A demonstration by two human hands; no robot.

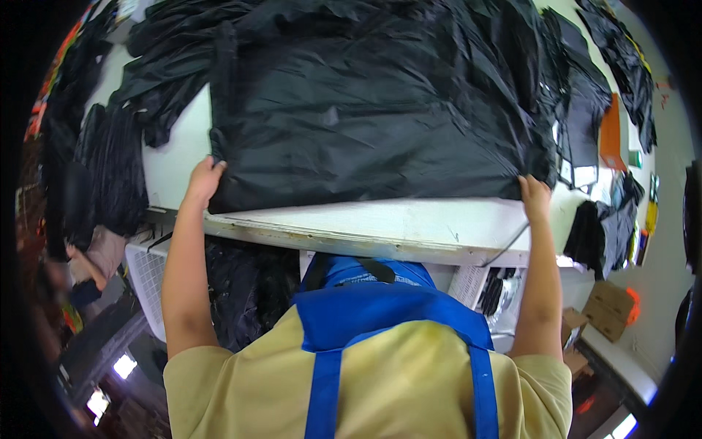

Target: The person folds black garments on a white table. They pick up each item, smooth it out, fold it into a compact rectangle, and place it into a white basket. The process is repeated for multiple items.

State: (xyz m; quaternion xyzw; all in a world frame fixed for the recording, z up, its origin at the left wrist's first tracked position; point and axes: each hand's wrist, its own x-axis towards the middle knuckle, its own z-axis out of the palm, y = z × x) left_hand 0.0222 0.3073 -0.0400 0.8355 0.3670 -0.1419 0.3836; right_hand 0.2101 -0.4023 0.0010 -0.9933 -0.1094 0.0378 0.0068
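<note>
A large black garment of thin, slightly shiny fabric lies spread across the white table, its lower edge running nearly straight along the table's near side. My left hand is closed on the garment's near left corner, thumb on top. At the opposite near corner my right hand pinches the fabric. Both arms are stretched forward and apart. Faint creases cross the cloth between my hands, and its far part is bunched into folds.
More black garments hang at the table's left, and others lie to the right beside an orange piece. A white plastic crate stands below left, near another person. Cardboard boxes sit at lower right.
</note>
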